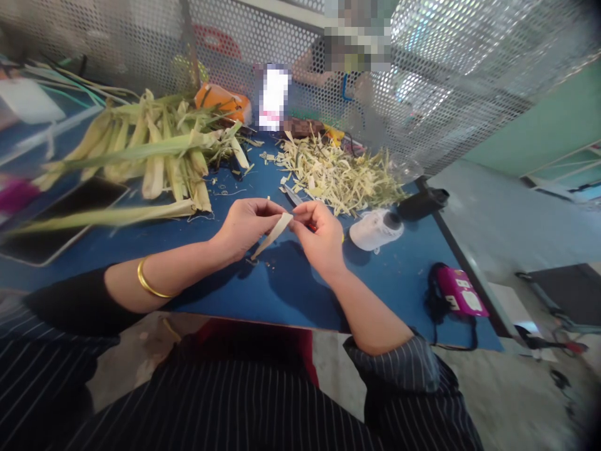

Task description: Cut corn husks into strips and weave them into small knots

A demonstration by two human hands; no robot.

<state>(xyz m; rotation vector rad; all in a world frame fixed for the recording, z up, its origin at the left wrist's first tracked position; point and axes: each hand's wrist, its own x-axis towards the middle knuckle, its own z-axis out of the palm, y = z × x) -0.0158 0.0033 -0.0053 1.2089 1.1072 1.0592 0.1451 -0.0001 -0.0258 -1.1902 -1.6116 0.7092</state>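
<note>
Between my two hands is a pale strip of plant leaf (pixel 273 236), folded at its upper end and hanging down toward the table. My left hand (pixel 248 227) pinches the strip between thumb and forefinger. From the other side, my right hand (pixel 322 237) closes its fingertips at the strip's top end. Scissors (pixel 292 195) lie just behind the hands, their handles partly hidden by my right hand. A heap of cut leaf scraps (pixel 335 172) spreads beyond them. To the right stands a spool of white thread (pixel 376 230).
Long leaf stalks (pixel 154 147) pile up at the left, one lying over a dark flat tablet-like object (pixel 61 219). A lit phone screen (pixel 273 97) stands before the perforated metal screen (pixel 422 81). A magenta pouch (pixel 462 291) with a strap lies near the blue table's (pixel 399 288) right edge.
</note>
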